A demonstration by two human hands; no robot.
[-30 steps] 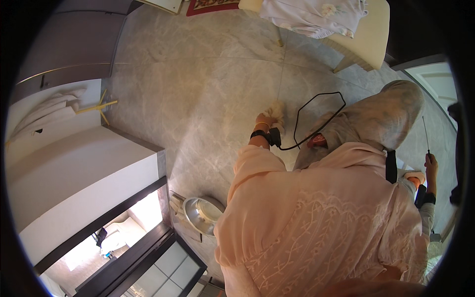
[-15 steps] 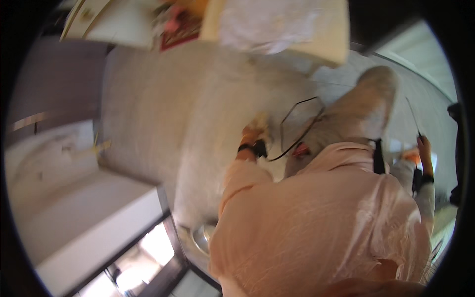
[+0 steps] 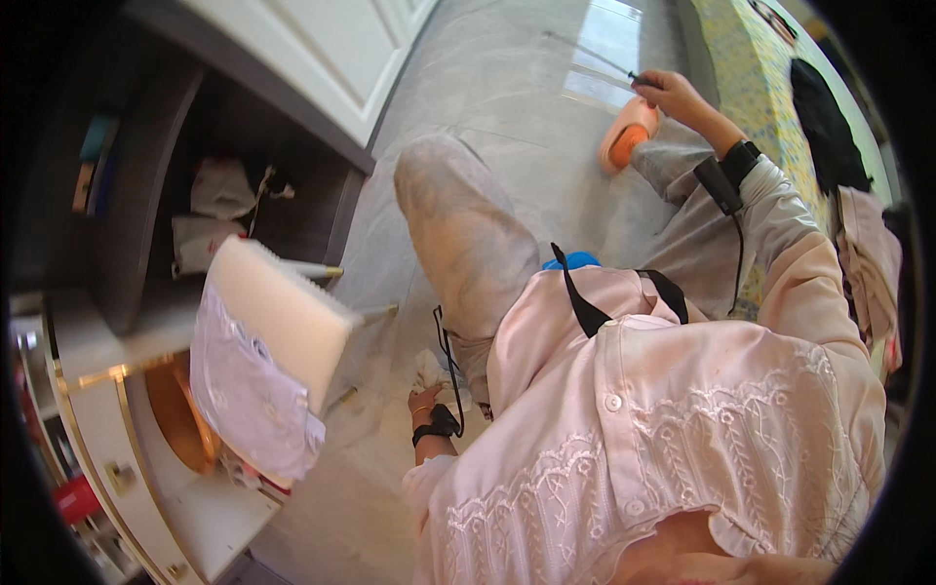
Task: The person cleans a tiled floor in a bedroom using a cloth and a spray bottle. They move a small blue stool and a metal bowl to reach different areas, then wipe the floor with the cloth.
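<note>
Wrapping R hand (image 3: 666,95) fingers snugly round black-handled rod (image 3: 634,77), best held clear of floor (image 3: 517,93) R edge, w/ L hand (image 3: 425,398) (can't tell finger gap) ideally steady on pale cloth (image 3: 429,369), in from floor's L edge.

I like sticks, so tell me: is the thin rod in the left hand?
No, the right hand holds the thin rod.
</note>
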